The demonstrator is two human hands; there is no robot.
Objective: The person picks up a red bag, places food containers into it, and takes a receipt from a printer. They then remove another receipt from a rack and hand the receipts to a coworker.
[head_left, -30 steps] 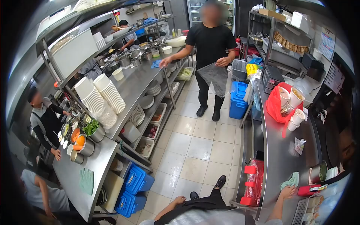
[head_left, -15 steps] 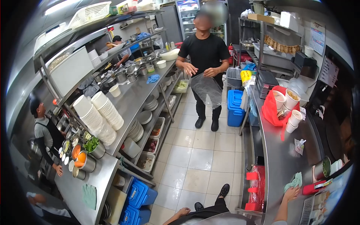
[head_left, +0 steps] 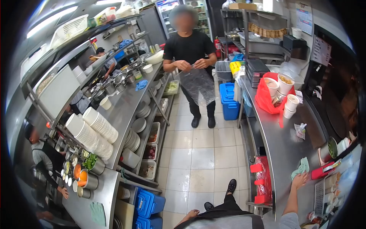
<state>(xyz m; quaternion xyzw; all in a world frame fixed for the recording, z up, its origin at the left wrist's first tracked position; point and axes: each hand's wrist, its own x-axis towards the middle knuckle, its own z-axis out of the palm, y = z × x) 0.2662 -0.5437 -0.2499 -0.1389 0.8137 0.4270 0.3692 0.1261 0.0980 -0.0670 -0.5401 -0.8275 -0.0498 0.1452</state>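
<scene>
At the lower right, my right hand (head_left: pixel 300 180) lies on the steel counter (head_left: pixel 284 164) with its fingers stretched toward a pale green cloth (head_left: pixel 301 168) and touching its near edge. My left hand (head_left: pixel 193 213) hangs low by my side, away from any surface; its fingers are too small and foreshortened to make out. Close to the right hand are a red object (head_left: pixel 321 171), a grey basket (head_left: pixel 319 198) of small containers and a metal pot (head_left: pixel 328 149) with something green inside. Farther up this counter stands a red bag (head_left: pixel 265 100) with lidless-looking white tubs (head_left: pixel 292 102) beside it.
A person (head_left: pixel 189 49) in black faces me in the aisle, both hands on a clear plastic bag (head_left: pixel 197 86). Stacked white tubs (head_left: pixel 89 131) and metal pots (head_left: pixel 90 179) line the left counter. Blue bins (head_left: pixel 150 203) sit beneath it. Another person (head_left: pixel 45 156) works at far left.
My view has shifted slightly. The person ahead has brought both hands together at the top of the plastic bag, which now hangs more spread out. My right hand stays by the green cloth.
</scene>
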